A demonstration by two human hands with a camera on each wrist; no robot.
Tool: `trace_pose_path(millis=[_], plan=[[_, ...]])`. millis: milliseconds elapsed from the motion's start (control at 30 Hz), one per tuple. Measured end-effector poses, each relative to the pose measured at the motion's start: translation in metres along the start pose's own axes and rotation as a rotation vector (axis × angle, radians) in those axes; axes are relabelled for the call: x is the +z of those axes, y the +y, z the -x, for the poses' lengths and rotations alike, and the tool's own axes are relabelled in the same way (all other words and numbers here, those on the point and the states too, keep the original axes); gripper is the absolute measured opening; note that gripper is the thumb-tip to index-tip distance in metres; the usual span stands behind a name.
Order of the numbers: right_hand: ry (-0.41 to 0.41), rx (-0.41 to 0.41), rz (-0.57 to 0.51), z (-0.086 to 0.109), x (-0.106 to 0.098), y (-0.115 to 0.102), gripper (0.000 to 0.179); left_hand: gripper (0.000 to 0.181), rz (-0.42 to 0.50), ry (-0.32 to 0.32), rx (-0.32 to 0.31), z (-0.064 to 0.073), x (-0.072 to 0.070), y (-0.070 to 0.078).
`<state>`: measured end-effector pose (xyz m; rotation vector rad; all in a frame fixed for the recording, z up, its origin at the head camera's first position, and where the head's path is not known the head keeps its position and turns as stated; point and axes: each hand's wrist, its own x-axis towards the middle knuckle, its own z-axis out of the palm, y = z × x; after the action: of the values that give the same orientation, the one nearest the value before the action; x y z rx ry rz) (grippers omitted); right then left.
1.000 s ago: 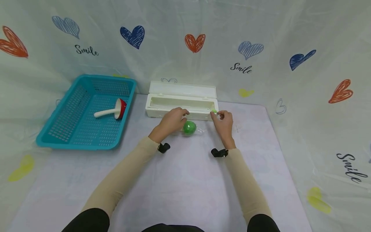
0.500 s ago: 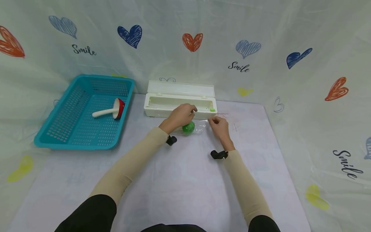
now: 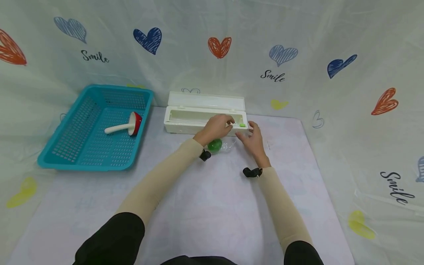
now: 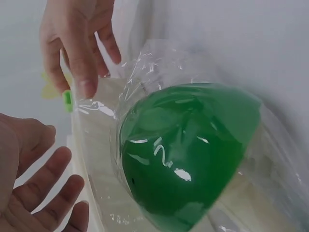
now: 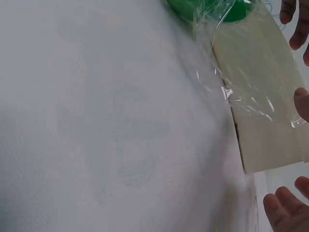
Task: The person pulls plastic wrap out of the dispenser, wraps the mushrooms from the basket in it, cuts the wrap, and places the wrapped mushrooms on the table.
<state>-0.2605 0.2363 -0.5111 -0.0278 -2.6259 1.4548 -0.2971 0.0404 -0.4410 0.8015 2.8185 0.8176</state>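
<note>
A cling film box (image 3: 183, 128), white, stands at the back with its lid up and a small green slider (image 3: 243, 125) on the front rim near its right end. Clear film (image 4: 159, 55) hangs at the front, around a smooth, round green thing (image 4: 188, 150) just before the box. My left hand (image 3: 216, 129) hovers above the box's front edge, fingers loosely bent and nothing between them. At the right end, my right hand (image 3: 253, 140) spreads its thumb and fingers about the box corner, the thumb at the film (image 5: 270, 113) by the front edge.
A blue plastic basket (image 3: 49, 158) stands at the left, holding a red-and-white thing with a white handle (image 3: 117, 129). A white cloth covers the table (image 3: 212, 213). A curtain printed with hearts (image 3: 185, 70) hangs close behind the box.
My left hand has moved right along the box's front. My right hand first pinched at the green slider, came down to the film's right edge, then rose again and spread its fingers.
</note>
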Motion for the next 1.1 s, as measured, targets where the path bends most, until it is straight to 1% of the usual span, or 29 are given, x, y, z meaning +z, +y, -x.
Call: trace_pose_path(millis=[67, 167, 367, 467, 633, 767, 900, 1033, 1100], plan=[[-0.021, -0.033, 0.008, -0.004, -0.001, 0.004, 0.080, 0.027, 0.004, 0.005, 0.013, -0.006, 0.003, 0.001], [-0.028, -0.063, 0.003, -0.009, -0.002, 0.010, 0.074, 0.027, 0.013, 0.013, 0.018, -0.012, 0.008, 0.002], [-0.001, -0.094, -0.069, -0.017, -0.004, 0.014, 0.059, 0.027, 0.029, 0.020, 0.011, -0.020, 0.016, 0.006], [-0.014, -0.092, -0.105, -0.021, -0.004, 0.013, 0.057, 0.027, 0.050, 0.025, -0.012, -0.023, 0.020, 0.007], [-0.030, -0.052, -0.108, -0.024, -0.006, 0.012, 0.054, 0.029, 0.058, 0.039, -0.046, -0.027, 0.025, 0.010], [-0.033, -0.027, -0.110, -0.026, -0.005, 0.011, 0.053, 0.025, 0.033, 0.051, -0.056, -0.029, 0.027, 0.012], [-0.054, -0.014, -0.125, -0.026, -0.003, 0.010, 0.057, 0.021, 0.001, 0.046, -0.080, -0.030, 0.029, 0.011], [-0.051, -0.024, -0.120, -0.025, -0.005, 0.010, 0.056, 0.021, -0.031, 0.029, -0.092, -0.030, 0.029, 0.009], [-0.043, -0.026, -0.121, -0.025, -0.007, 0.010, 0.055, 0.021, -0.047, 0.024, -0.085, -0.030, 0.027, 0.009]])
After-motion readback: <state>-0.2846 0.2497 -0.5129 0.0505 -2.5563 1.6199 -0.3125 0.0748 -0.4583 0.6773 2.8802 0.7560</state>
